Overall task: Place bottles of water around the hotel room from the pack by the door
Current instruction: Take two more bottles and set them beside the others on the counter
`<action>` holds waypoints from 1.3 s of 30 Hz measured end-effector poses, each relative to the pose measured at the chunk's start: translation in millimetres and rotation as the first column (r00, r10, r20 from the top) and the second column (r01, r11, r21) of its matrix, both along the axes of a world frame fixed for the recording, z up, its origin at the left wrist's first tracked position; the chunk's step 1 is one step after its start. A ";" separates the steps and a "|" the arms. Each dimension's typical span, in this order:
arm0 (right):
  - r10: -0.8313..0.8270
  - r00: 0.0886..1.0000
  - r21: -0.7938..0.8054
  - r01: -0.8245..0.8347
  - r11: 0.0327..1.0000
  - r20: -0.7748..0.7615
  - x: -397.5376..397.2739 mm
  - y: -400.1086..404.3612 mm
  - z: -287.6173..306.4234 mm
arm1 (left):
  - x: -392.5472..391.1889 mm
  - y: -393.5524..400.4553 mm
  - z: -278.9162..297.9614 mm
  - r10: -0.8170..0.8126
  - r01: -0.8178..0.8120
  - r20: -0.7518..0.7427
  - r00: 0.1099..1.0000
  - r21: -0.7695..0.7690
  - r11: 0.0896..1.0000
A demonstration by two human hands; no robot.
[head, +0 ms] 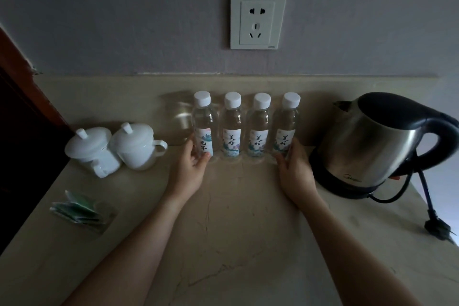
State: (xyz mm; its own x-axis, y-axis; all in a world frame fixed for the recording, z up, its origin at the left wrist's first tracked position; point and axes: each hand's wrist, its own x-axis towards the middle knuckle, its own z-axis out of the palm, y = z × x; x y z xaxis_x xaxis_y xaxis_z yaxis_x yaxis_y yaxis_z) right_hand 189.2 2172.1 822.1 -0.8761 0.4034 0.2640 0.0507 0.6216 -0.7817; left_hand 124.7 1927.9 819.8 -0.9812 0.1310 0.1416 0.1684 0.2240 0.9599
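Note:
Several small clear water bottles with white caps and printed labels stand upright in a row against the backsplash of a beige stone counter. My left hand holds the base of the leftmost bottle, thumb in front and fingers behind. My right hand touches the base of the rightmost bottle from its right side. The two middle bottles stand untouched between them.
A steel electric kettle on its black base sits at the right, its cord and plug trailing to the counter edge. Two white lidded cups stand at the left, with green sachets in front. A wall socket is above.

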 end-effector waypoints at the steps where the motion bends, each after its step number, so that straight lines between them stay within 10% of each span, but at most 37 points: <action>1: 0.001 1.000 -0.003 -0.001 1.000 0.003 -1.2 0.4 0.0 | -0.9 0.5 -0.3 0.005 -0.005 0.000 1.000 0.001 1.000; 27: 0.019 0.998 -0.092 -0.013 0.996 0.059 -4.5 -6.0 8.0 | -9.7 -1.9 -16.0 0.051 -0.051 -0.001 0.999 -0.053 0.997; 34: -0.001 0.991 -0.186 0.026 0.982 0.132 16.2 -13.0 11.0 | 63.0 14.0 3.8 0.273 -0.273 -0.025 0.962 -0.142 0.951; 39: -0.029 0.999 -0.089 0.030 0.996 0.021 68.6 -79.7 20.3 | 146.9 -18.6 40.8 0.454 -0.565 -0.402 0.795 -0.218 0.796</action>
